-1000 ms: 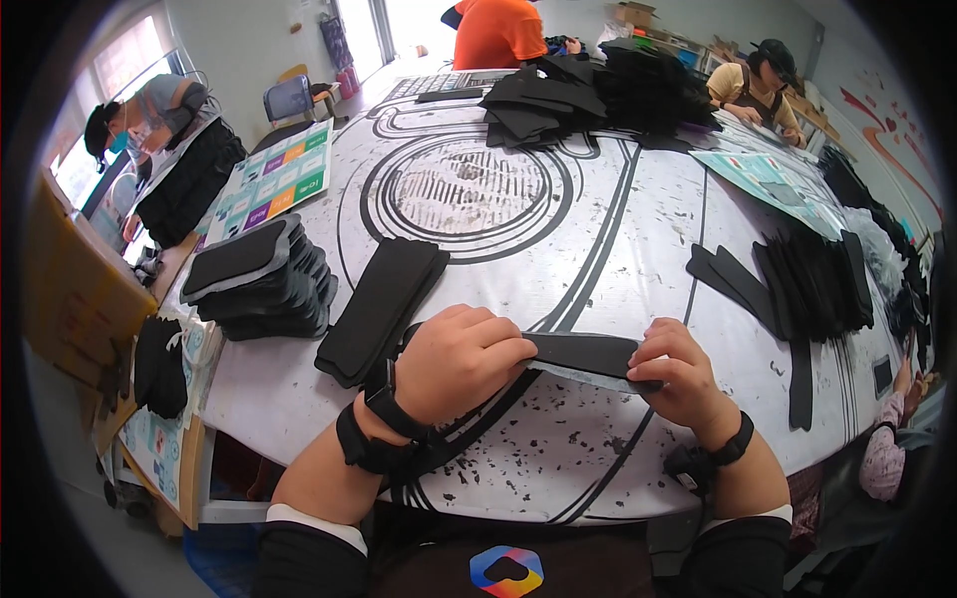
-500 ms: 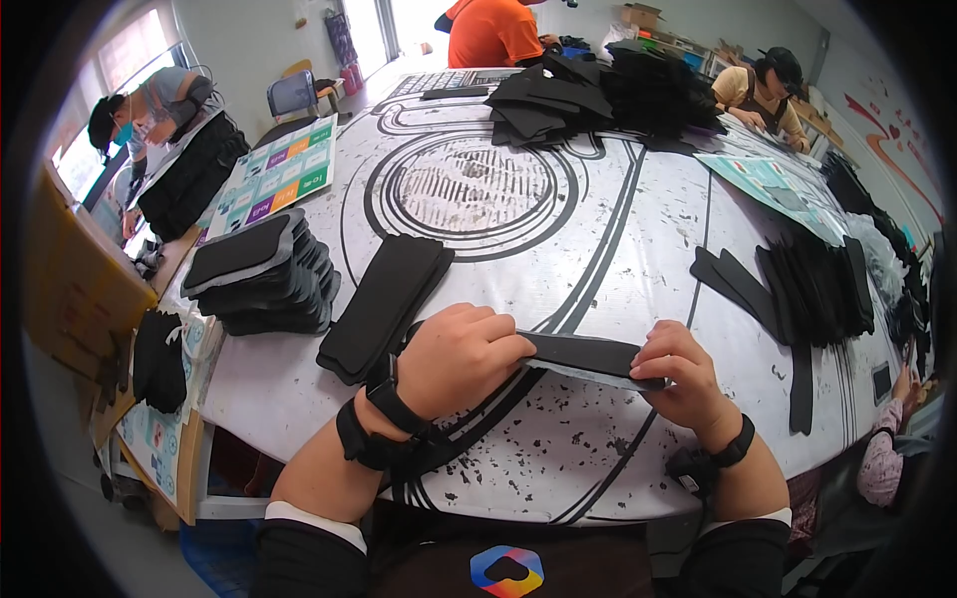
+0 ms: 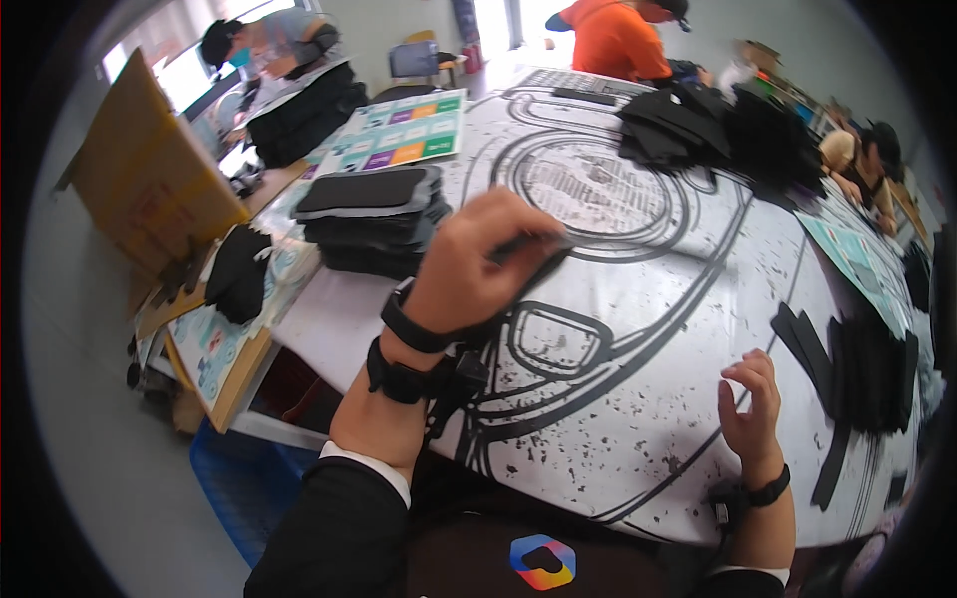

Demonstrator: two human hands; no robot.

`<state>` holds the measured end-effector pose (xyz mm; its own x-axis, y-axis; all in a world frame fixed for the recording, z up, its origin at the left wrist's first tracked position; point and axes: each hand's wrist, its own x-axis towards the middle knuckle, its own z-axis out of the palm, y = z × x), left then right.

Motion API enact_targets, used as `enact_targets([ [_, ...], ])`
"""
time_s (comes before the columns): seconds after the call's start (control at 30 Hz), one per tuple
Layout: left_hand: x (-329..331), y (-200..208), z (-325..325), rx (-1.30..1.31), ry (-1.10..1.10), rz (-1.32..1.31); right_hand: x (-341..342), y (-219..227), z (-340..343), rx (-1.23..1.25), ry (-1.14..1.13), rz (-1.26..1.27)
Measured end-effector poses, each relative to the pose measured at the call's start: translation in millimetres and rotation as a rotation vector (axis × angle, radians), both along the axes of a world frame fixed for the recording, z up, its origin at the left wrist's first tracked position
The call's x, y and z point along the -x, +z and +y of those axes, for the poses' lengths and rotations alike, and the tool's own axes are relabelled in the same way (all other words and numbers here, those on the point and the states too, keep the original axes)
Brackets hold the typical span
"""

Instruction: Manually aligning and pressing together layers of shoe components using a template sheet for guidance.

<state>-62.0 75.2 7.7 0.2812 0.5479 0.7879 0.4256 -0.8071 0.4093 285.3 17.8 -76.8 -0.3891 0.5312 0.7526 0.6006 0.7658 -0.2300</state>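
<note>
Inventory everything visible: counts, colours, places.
Table: one, white with black lines, centre.
Pad stack: one, black and grey, table's left.
Strips: several, black, table's right.
Dark pile: one, black, table's far side.
Printed sheets: several, multicoloured, left and right.
Carton: one, brown, left.
Bundle: one, black, left.
Crate: one, blue, lower left.
Chair: at least one, bluish, background.
Co-workers: at least three, in orange, grey, tan, background.
Blurred material: count unclear, black, centre.
Left hand: one, black wristbands, centre, holding material.
Right hand: one, black wristband, right, empty.

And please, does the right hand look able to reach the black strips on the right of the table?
Probably yes: the right hand looks open and empty, with nothing visible between it and the black strips.
</note>
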Motion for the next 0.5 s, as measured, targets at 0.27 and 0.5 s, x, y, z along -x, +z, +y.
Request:
enact_targets([
  [0.27,136,50,-8,-0.464,0.635,0.047,5,1,2,0.041,-0.004,-0.009],
  [0.5,214,33,27,-0.452,0.714,0.187,2,-3,5,0.073,-0.040,0.060],
])
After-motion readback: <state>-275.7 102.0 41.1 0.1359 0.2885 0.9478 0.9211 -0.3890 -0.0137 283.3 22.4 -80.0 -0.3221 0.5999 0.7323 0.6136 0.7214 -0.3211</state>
